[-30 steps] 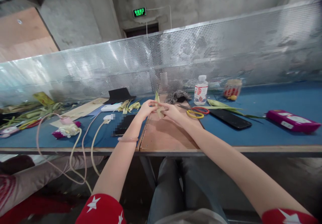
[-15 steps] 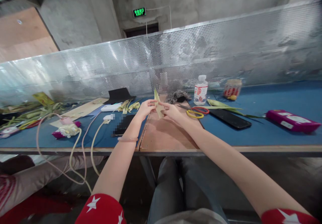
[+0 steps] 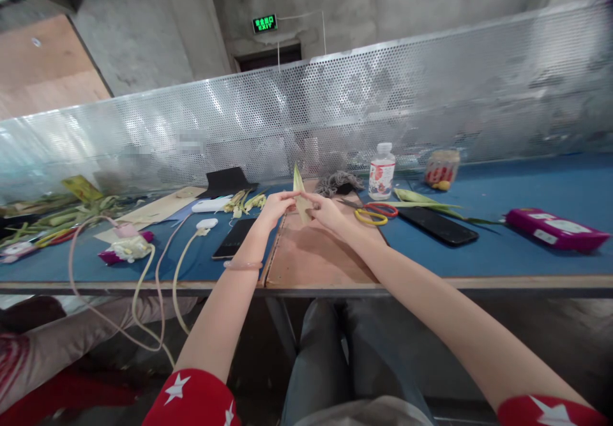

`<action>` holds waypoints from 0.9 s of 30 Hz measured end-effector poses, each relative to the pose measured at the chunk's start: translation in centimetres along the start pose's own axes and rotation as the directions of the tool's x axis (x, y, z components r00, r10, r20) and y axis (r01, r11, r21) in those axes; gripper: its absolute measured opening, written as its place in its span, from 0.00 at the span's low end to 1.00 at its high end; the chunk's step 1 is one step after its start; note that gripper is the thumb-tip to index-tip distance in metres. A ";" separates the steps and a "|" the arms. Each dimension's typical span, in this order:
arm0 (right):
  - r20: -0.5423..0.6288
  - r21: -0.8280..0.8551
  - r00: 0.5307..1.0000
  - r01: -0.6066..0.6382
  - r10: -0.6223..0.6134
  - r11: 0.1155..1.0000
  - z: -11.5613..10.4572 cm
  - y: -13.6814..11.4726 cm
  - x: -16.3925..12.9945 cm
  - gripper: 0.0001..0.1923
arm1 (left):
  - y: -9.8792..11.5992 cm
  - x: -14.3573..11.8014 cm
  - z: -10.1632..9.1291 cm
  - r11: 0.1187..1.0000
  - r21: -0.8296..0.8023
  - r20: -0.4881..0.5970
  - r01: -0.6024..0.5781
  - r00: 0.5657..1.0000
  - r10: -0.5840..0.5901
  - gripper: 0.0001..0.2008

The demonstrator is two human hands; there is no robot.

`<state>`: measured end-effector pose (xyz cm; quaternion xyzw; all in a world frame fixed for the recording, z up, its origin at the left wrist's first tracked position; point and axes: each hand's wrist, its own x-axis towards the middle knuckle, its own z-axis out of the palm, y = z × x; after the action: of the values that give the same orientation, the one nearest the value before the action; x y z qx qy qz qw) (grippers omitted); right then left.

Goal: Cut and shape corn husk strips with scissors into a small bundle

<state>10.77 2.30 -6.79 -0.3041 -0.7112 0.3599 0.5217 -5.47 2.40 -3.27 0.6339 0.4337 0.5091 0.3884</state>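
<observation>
- Two sets of fingers meet on one pale green leaf strip, pinching it from either side near its lower part, just above the brown board.
- Left hand is closed on the strip's left edge, thumb and forefinger narrow against it; a pale bangle sits on that wrist.
- Right hand grips the strip's right side, forefinger stretched across toward the left hand, the other fingers curled under.
- Leaf strip stands nearly upright, its pointed tip rising above both hands; compared with a second ago the tip sits a little higher and leans slightly more to the left, while the hands have hardly shifted.
- Brown board lies under the hands at the middle of the blue counter, reaching to the near edge.
- Just right of the right hand lie scissors with yellow and red handles, then a dark phone, long green leaves, and a pink case well apart.
- Behind them stand a plastic bottle and a small jar; a grey tangle of fibre lies by the strip.
- Left of the left hand lie another phone, cut leaf pieces, and white cables hanging over the counter's edge.
- Perforated metal screen backs the counter.
</observation>
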 end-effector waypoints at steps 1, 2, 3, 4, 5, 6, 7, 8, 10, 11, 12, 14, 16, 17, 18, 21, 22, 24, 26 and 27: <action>-0.003 -0.009 1.000 0.015 -0.015 1.000 0.0 0.0 0.0 0.33 | 0.0 0.0 0.0 1.000 0.012 0.000 -0.014 1.000 0.014 0.18; -0.006 -0.017 1.000 0.030 -0.030 0.999 0.0 0.0 0.1 0.33 | -0.1 0.1 -0.1 0.999 0.025 0.001 -0.031 1.000 0.031 0.18; -0.008 -0.025 0.999 0.044 -0.045 0.999 0.0 0.0 0.1 0.33 | -0.1 0.1 -0.1 0.998 0.040 0.003 -0.052 0.999 0.052 0.19; -0.010 -0.032 0.998 0.058 -0.059 0.998 0.0 0.0 0.1 0.34 | -0.1 0.1 -0.1 0.996 0.055 0.006 -0.074 0.997 0.074 0.19; -0.010 -0.040 0.997 0.071 -0.071 0.997 0.0 -0.1 0.1 0.34 | -0.2 0.1 -0.1 0.993 0.071 0.010 -0.096 0.995 0.095 0.21; -0.011 -0.046 0.997 0.082 -0.083 0.996 0.0 -0.1 0.1 0.34 | -0.2 0.1 0.0 0.990 0.086 0.015 -0.114 0.993 0.113 0.22; -0.010 -0.053 0.996 0.091 -0.092 0.994 0.0 -0.2 0.1 0.34 | -0.2 0.0 0.0 0.987 0.099 0.021 -0.127 0.992 0.126 0.23; -0.009 -0.059 0.995 0.099 -0.099 0.993 0.0 -0.2 0.1 0.34 | -0.3 0.0 0.1 0.984 0.111 0.026 -0.136 0.991 0.134 0.25; -0.002 -0.071 0.994 0.109 -0.110 0.992 0.0 -0.3 0.0 0.35 | -0.3 -0.1 0.2 0.981 0.131 0.032 -0.142 0.990 0.139 0.27; 0.002 -0.076 0.993 0.114 -0.114 0.991 0.0 -0.3 -0.1 0.36 | -0.3 -0.1 0.2 0.980 0.138 0.034 -0.141 0.990 0.138 0.27; 0.005 -0.079 0.993 0.119 -0.119 0.990 0.1 -0.2 -0.1 0.37 | -0.3 -0.1 0.3 0.980 0.144 0.035 -0.139 0.990 0.135 0.26; 0.005 -0.084 0.992 0.129 -0.129 0.988 0.1 -0.1 -0.3 0.38 | -0.2 -0.2 0.2 0.980 0.149 0.044 -0.133 0.991 0.128 0.26; 0.000 -0.088 0.990 0.139 -0.140 0.986 0.2 0.1 -0.3 0.38 | -0.2 -0.1 0.2 0.981 0.146 0.063 -0.128 0.991 0.120 0.27; -0.002 -0.090 0.989 0.144 -0.145 0.985 0.2 0.2 -0.3 0.39 | -0.2 -0.1 0.2 0.982 0.143 0.073 -0.127 0.990 0.117 0.28; -0.004 -0.092 0.989 0.150 -0.151 0.984 0.2 0.4 -0.2 0.39 | -0.2 -0.1 0.2 0.982 0.138 0.082 -0.126 0.990 0.116 0.29; -0.010 -0.099 0.984 0.175 -0.177 0.980 0.1 0.7 0.1 0.39 | -0.3 0.1 0.1 0.985 0.115 0.106 -0.128 0.988 0.116 0.31; -0.013 -0.101 0.982 0.184 -0.186 0.978 0.1 0.9 0.2 0.39 | -0.4 0.2 0.1 0.986 0.104 0.115 -0.130 0.986 0.118 0.32; -0.021 -0.104 0.979 0.198 -0.201 0.975 0.1 1.1 0.4 0.39 | -0.6 0.3 0.0 0.988 0.079 0.137 -0.131 0.983 0.119 0.34; -0.026 -0.105 0.978 0.205 -0.209 0.973 0.1 1.3 0.6 0.40 | -0.7 0.4 -0.1 0.990 0.055 0.159 -0.131 0.980 0.121 0.35; -0.028 -0.105 0.977 0.206 -0.210 0.973 0.1 1.4 0.7 0.40 | -0.7 0.4 -0.1 0.990 0.045 0.169 -0.131 0.978 0.122 0.35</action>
<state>10.53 3.60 -7.59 -0.2609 -0.7463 0.2606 0.5541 -5.64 2.98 -3.79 0.7110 0.3726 0.4660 0.3722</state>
